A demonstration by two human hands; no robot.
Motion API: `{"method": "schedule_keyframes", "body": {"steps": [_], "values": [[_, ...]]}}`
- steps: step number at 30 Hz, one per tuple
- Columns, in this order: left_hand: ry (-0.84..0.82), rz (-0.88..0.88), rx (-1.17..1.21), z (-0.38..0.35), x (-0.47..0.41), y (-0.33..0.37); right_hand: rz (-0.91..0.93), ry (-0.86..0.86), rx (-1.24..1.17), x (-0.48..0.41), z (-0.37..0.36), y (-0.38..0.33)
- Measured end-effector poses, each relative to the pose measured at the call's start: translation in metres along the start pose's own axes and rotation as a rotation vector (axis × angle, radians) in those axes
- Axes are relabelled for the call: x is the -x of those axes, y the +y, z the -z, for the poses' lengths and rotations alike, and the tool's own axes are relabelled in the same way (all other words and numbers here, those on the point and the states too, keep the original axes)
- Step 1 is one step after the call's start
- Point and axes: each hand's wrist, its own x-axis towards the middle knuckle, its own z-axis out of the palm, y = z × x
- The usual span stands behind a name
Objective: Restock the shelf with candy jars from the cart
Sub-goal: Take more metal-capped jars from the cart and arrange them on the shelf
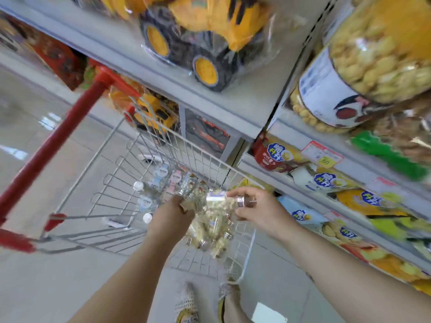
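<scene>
A wire shopping cart (149,141) with red handles stands below me and holds several clear candy jars (210,229) with silver lids. My right hand (256,206) grips one jar (224,200) by its silver lid, lying sideways above the cart. My left hand (179,209) reaches down among the jars, its fingers curled around another jar; the grip is blurred. The shelf (291,180) runs along the right.
Yellow toy trucks (198,47) in plastic bags sit on the upper shelf. Large snack tubs (373,66) and snack bags (326,183) fill the shelves at right. Small bottles (161,176) lie at the cart's far end. My feet (186,306) stand on pale floor tiles.
</scene>
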Motion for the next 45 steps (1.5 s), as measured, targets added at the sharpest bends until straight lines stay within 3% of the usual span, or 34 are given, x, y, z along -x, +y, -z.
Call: {"method": "schedule_keyframes", "body": {"steps": [9,21,31,34,45], "values": [[0.199,-0.444,0.396,0.134,0.175,0.109,0.358,0.364,0.04,0.177,0.086,-0.119],[0.228,-0.784,0.349,0.197,0.292,0.244,0.517,0.673,0.287,0.309,0.241,-0.2],[0.308,-0.879,0.361,0.179,0.301,0.336,0.476,0.845,0.697,0.245,0.393,-0.222],[0.327,-0.892,0.391,0.171,0.3,0.355,0.422,0.818,0.764,0.218,0.429,-0.227],[0.366,-0.89,0.381,0.17,0.284,0.39,0.243,0.805,0.874,0.162,0.49,-0.208]]}}
